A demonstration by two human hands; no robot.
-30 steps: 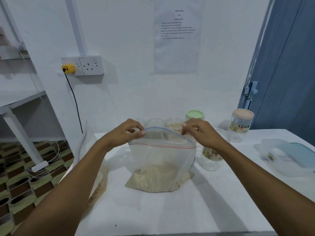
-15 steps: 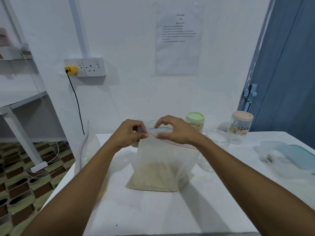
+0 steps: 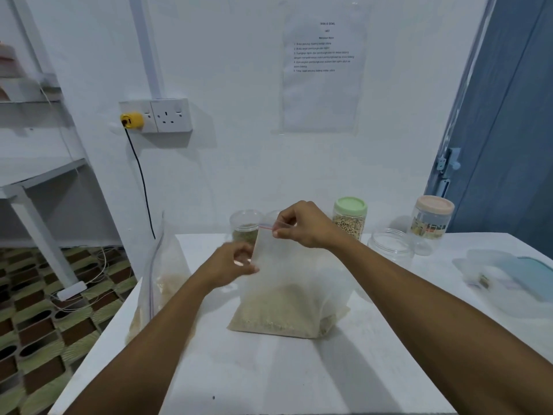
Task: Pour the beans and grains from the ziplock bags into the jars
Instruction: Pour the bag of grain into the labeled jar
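right hand (image 3: pixel 302 227): pinching the red seal strip at the top of the ziplock bag (image 3: pixel 287 283)
left hand (image 3: pixel 229 266): a bit blurry, fingers curled onto that bag's left edge lower down, gripping it
ziplock bag: stands mid-worktop (image 3: pixel 269 369), pale grain in the bottom part
room: open worktop from the bag to the near edge, and to its right
bags: two. The second bag (image 3: pixel 163 277) sits left of the first, right at the worktop's left edge, pale grain inside
jars: five, behind and right of the bag
open jar (image 3: pixel 244 226): something greenish inside
hidden jar (image 3: pixel 271 215): mostly behind the right hand
green-lid jar (image 3: pixel 350 220): beans
lidless jar (image 3: pixel 390 245): looks empty
pink-lid jar (image 3: pixel 434 223): contents unclear
tub (image 3: pixel 508 274): far right, blue lid
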